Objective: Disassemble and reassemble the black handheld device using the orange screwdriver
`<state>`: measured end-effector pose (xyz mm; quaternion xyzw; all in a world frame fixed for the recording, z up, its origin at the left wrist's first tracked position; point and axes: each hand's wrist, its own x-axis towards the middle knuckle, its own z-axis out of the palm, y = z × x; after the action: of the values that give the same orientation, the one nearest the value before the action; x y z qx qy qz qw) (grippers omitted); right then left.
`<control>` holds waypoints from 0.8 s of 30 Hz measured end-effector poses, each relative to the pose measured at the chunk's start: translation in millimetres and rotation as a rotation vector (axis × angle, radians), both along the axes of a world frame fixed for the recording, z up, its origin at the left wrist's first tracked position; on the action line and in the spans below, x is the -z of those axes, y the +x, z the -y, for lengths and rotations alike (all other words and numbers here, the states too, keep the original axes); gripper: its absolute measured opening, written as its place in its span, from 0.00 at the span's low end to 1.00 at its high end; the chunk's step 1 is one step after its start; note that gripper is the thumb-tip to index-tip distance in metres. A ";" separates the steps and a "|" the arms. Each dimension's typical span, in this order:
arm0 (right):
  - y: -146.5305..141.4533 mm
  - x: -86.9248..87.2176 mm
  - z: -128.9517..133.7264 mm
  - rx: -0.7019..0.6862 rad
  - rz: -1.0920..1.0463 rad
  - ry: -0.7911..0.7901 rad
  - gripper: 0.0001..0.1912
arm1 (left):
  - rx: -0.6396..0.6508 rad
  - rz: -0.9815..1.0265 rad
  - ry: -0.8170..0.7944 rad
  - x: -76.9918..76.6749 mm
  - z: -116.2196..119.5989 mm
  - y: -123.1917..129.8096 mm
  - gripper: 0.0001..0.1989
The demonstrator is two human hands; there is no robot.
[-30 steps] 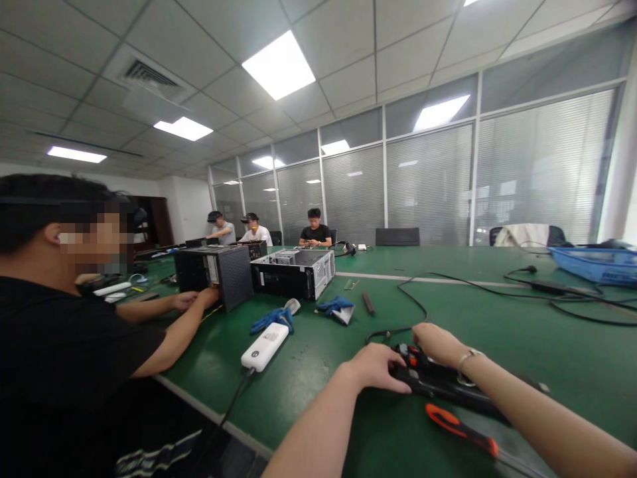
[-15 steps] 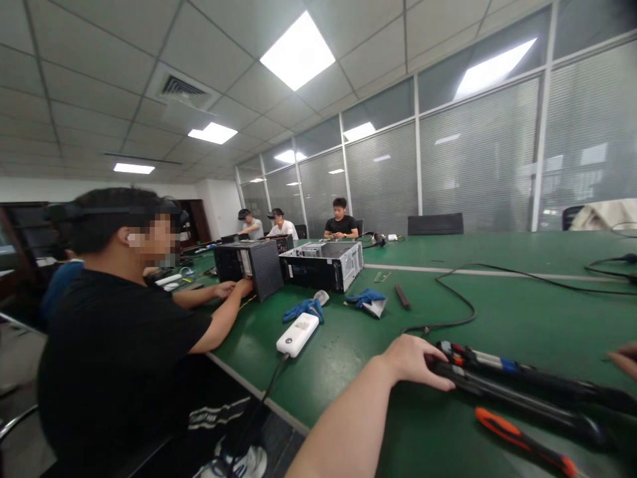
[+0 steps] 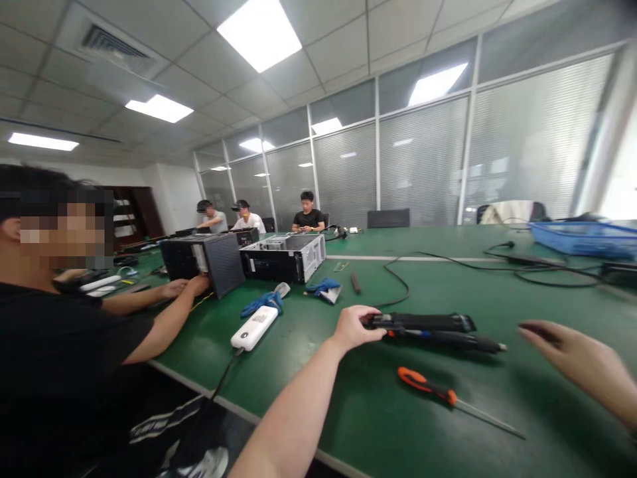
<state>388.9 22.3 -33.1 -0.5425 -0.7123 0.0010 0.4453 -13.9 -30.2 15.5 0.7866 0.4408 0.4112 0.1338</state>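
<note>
My left hand [image 3: 355, 327], closed, grips the left end of a long black two-part tool [image 3: 423, 323] just above the green table. Its two slim bodies lie side by side; the nearer one has a blue band and tapers to a thin metal tip. The exact kind is unclear. My right hand [image 3: 580, 358] hangs off the tip's right side, fingers loosely apart and holding nothing. In front of the tool, on the tabletop, lies a screwdriver [image 3: 450, 397] with an orange and black handle, shaft pointing right.
A white power brick [image 3: 255, 327], blue gloves [image 3: 326, 290] and a dark bar [image 3: 355, 283] lie to the left. Beyond stand an open computer case [image 3: 286, 255] and another a person reaches into [image 3: 223, 265]. A black cable [image 3: 405, 285] runs toward a blue basket [image 3: 582, 239].
My view has swung right, bringing the basket in. The tool has turned, so its banded body now faces me. My right hand has come further into view.
</note>
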 end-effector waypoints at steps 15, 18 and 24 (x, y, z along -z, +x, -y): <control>-70.9 -2.4 19.4 -0.189 0.211 -0.095 0.27 | -0.092 -0.153 0.048 15.7 -23.5 10.2 0.22; -71.9 0.7 18.0 -0.200 0.184 -0.128 0.26 | -0.070 -0.166 0.024 19.2 -24.0 10.6 0.21; -72.3 0.4 20.4 -0.244 0.190 -0.155 0.25 | -0.035 -0.167 -0.046 20.4 -21.2 9.2 0.22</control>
<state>316.6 1.9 -33.5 -0.4825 -0.8095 0.0588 0.3294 -4.8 -9.0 -4.9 0.8070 0.4736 0.3362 0.1074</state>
